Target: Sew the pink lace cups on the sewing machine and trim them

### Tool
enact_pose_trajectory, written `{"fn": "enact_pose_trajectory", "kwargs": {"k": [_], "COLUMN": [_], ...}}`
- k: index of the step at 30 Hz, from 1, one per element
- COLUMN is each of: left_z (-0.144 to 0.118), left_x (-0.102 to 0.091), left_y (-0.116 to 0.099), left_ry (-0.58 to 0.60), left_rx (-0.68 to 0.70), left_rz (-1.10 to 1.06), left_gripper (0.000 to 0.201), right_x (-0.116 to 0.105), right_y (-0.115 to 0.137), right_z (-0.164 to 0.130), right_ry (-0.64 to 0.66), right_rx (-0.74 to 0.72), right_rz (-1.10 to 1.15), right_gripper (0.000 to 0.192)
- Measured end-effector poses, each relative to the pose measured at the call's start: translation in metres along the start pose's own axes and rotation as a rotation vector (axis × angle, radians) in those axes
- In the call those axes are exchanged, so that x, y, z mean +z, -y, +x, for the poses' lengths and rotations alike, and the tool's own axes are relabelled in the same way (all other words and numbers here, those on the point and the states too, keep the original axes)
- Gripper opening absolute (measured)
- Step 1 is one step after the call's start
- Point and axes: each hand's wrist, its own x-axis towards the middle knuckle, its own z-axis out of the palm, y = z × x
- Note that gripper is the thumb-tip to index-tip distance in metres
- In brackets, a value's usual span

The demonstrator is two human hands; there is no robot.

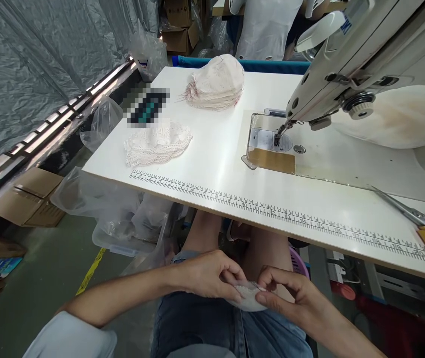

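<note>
White fabric (250, 297) sits above the denim shorts (197, 325), on the near side of the table (212, 154); from afar I have my left hand (214, 273) pinching one end, my right hand (290, 293) the other. Beyond, a cloth pile (217, 82) lies left of the sewing machine (350, 64).

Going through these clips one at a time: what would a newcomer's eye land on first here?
Probably the large pale sewing machine at the upper right, over the white table. Next, low in the middle, the left hand and right hand pinching a small white piece above the lap. The pale fabric stack near the table's far edge also stands out.
</note>
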Motion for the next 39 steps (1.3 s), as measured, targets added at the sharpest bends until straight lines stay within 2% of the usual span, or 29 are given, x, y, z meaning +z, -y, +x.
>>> {"fn": "enact_pose_trajectory", "kwargs": {"k": [10, 16, 25, 33, 37, 39], "left_z": [0.003, 0.002, 0.001, 0.000, 0.003, 0.004], "left_x": [0.000, -0.003, -0.006, -0.008, 0.000, 0.003], "left_y": [0.006, 0.009, 0.014, 0.008, 0.008, 0.007], "left_ry": [0.047, 0.094, 0.071, 0.135, 0.067, 0.000], "left_rx": [-0.052, -0.007, 0.039, 0.043, 0.062, 0.061], "left_rz": [-0.085, -0.131, 0.042, -0.048, -0.122, -0.091], "left_gripper": [0.029, 0.027, 0.021, 0.023, 0.033, 0.026], "right_x": [0.000, 0.001, -0.001, 0.002, 0.002, 0.001], "right_y": [-0.003, -0.002, -0.018, -0.004, -0.003, -0.004], "right_z": [-0.001, -0.001, -0.004, -0.005, -0.004, -0.003], "right_ry": [0.107, 0.084, 0.074, 0.024, 0.057, 0.076], "right_rx": [-0.015, 0.013, 0.059, 0.107, 0.113, 0.113], "right_rz": [0.021, 0.080, 0.114, 0.196, 0.161, 0.149], "right_gripper": [0.025, 0.028, 0.025, 0.026, 0.027, 0.028]}}
